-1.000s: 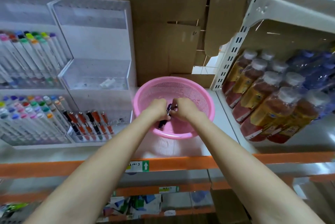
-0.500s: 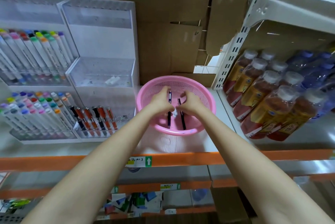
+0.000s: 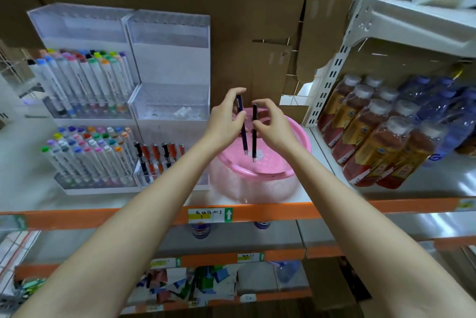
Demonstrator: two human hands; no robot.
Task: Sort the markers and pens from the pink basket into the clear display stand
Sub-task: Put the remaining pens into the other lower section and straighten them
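Above the pink basket (image 3: 304, 147), my left hand (image 3: 224, 124) pinches a blue pen (image 3: 243, 138) and my right hand (image 3: 273, 127) a black pen (image 3: 254, 143). Either light grip could slip and drop its pen into the basket.

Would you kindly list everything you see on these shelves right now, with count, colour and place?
pink basket: one, pink, centre of the shelf
clear display stand: two tiered sections, clear, left of the basket
markers: many, white with coloured caps, left section
stand pens: several, black and red-orange, right section's bottom tier
blue pen: one, upright over the basket
black pen: one, upright beside the blue pen
drink bottles: many, brown with yellow labels, right-hand shelf
blue bottles: several, behind the brown ones
cardboard: brown, at the back
left hand: fingers pinch the blue pen
right hand: fingers pinch the black pen
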